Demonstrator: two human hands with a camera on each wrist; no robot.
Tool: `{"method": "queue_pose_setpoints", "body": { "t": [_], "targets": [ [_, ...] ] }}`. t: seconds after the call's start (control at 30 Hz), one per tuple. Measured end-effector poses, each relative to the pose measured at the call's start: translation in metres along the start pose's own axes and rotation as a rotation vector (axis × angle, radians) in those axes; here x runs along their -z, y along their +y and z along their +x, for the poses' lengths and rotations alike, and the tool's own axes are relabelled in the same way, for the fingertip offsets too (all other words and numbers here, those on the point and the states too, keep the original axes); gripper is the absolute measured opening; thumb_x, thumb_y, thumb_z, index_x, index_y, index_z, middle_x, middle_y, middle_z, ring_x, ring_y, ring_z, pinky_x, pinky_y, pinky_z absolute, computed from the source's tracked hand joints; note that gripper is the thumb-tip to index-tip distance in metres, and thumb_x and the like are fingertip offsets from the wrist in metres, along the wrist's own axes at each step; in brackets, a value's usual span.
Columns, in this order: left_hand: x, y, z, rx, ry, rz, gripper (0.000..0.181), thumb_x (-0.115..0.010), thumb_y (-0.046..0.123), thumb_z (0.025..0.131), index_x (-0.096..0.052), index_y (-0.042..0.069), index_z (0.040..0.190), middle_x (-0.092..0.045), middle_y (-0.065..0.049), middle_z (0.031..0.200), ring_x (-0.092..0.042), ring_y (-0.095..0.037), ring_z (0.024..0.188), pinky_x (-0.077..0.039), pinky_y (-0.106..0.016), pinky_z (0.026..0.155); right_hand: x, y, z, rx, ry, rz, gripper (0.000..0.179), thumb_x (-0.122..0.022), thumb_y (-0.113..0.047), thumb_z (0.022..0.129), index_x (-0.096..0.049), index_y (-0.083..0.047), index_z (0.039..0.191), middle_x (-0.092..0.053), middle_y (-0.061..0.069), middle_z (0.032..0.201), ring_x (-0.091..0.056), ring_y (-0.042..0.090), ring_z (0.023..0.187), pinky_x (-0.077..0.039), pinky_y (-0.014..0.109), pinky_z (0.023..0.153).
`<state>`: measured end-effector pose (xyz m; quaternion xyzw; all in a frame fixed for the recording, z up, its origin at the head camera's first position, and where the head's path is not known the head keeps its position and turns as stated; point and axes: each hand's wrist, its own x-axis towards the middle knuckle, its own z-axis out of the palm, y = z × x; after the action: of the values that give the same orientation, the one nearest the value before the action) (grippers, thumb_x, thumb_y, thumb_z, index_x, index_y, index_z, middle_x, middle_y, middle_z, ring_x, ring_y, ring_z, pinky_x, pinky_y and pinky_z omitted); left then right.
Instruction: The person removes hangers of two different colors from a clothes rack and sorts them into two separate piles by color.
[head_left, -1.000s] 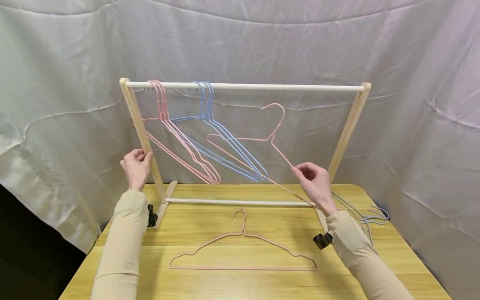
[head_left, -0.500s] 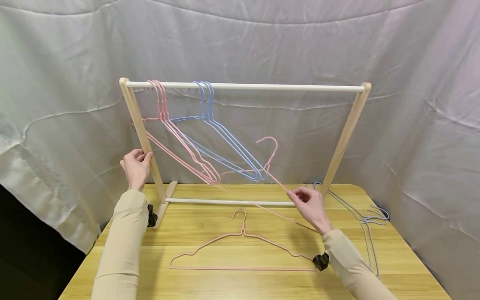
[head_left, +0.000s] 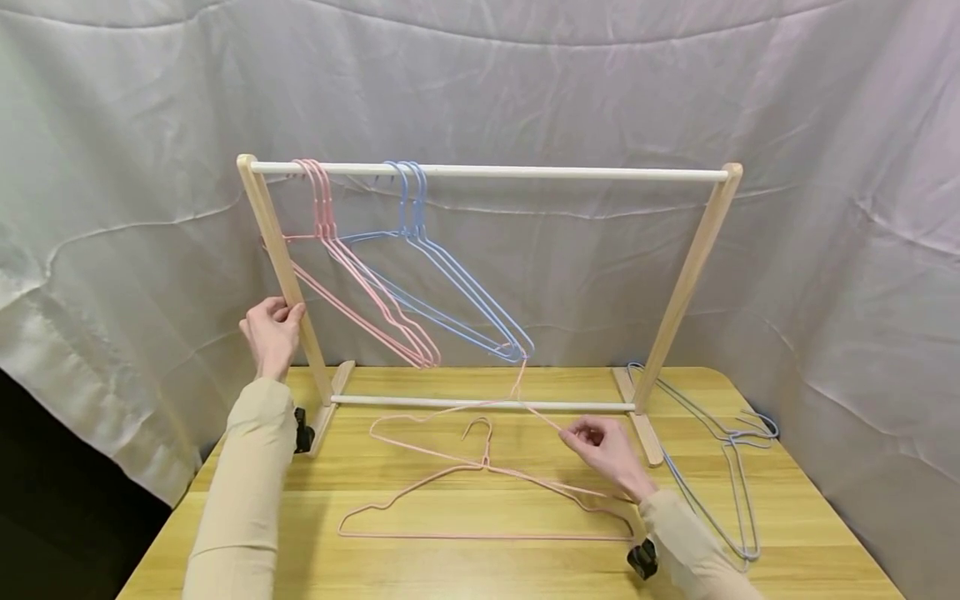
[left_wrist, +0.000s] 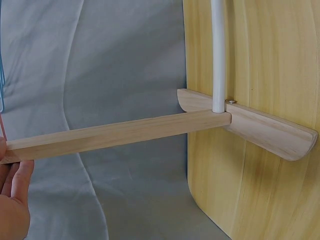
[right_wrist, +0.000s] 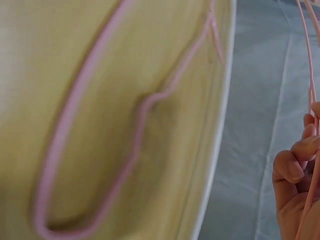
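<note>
While facing a broad, draped curtain of pale grey, satiny cloth [head_left: 570,92], reaches both arms over a yellow wood-grain bench [head_left: 420,575]. Has ahead, standing toward the bench's far edge, a clothes rack with pale wooden sides and round white rods [head_left: 487,172]. Wears long beige sleeves [head_left: 238,500].

Has nearest, lying flat on the bench with hook pointing away, a thin pink hanger with notched shoulders [head_left: 487,537]. Holds beyond it, tilted and low before the rack, a second thin pink hanger [head_left: 540,414], hook upward beside the lower corners of the hanging blue ones. Overlaps both pink hangers in the head view; cannot tell whether touching.

Has at the right, lying on the bench beside the rack, overlapping grey-blue wire hangers [head_left: 733,438]. Has on the upper rod, near its left end, a close group of pink hangers [head_left: 325,232] and, farther right, a close group of light blue hangers [head_left: 418,218].

Grips the left wooden post [head_left: 278,250] partway up with the left hand [head_left: 272,337], fingers curled against the wood. Pinches one sloping shoulder of the second hanger with the right hand [head_left: 606,454], fingers curled in and closed on the wire. Wears at the right cuff a small black device [head_left: 642,558].
</note>
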<state>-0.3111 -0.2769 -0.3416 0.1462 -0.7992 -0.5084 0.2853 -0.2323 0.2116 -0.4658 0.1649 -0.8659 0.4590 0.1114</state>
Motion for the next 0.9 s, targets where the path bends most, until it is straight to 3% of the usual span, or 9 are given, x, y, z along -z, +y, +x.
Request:
{"method": "queue_pose_setpoints", "body": {
  "t": [0.23,0.43,0.57,0.9],
  "targets": [
    [0.000,0.002,-0.001,-0.006,0.008,0.009,0.035,-0.066,0.023,0.098,-0.068,-0.002,0.122,-0.067,-0.025,0.126,-0.033,-0.033,0.138,-0.027,-0.045,0.112,-0.010,0.009,-0.009,0.027,-0.121,-0.007,0.011,-0.074,-0.016,0.090,-0.072,-0.011,0.081,-0.055,-0.007,0.064,-0.042,-0.004,0.055,-0.037,0.017,0.052],
    [0.000,0.000,0.000,-0.007,0.009,0.013,0.035,-0.066,0.023,0.098,-0.068,-0.003,0.121,-0.067,-0.024,0.125,-0.033,-0.033,0.138,-0.026,-0.045,0.112,-0.017,0.011,-0.015,-0.031,-0.239,0.014,0.018,-0.072,-0.020,0.092,-0.072,-0.004,0.085,-0.055,-0.005,0.067,-0.043,-0.004,0.055,-0.038,0.016,0.052],
    [0.000,-0.001,0.000,-0.001,0.005,0.017,0.035,-0.066,0.023,0.098,-0.068,-0.002,0.122,-0.067,-0.024,0.126,-0.033,-0.033,0.137,-0.027,-0.045,0.112,-0.020,0.012,-0.017,-0.057,-0.281,0.012,0.019,-0.071,-0.022,0.093,-0.072,-0.004,0.086,-0.055,-0.005,0.067,-0.044,-0.002,0.055,-0.038,0.016,0.051],
    [-0.001,0.000,-0.001,-0.015,0.016,0.018,0.034,-0.066,0.022,0.098,-0.068,-0.003,0.120,-0.067,-0.025,0.125,-0.034,-0.034,0.135,-0.026,-0.046,0.111,-0.024,0.018,-0.020,-0.003,-0.351,-0.001,0.011,-0.072,-0.016,0.091,-0.071,-0.008,0.083,-0.059,-0.002,0.067,-0.044,-0.003,0.057,-0.038,0.015,0.052]
  ]
}}
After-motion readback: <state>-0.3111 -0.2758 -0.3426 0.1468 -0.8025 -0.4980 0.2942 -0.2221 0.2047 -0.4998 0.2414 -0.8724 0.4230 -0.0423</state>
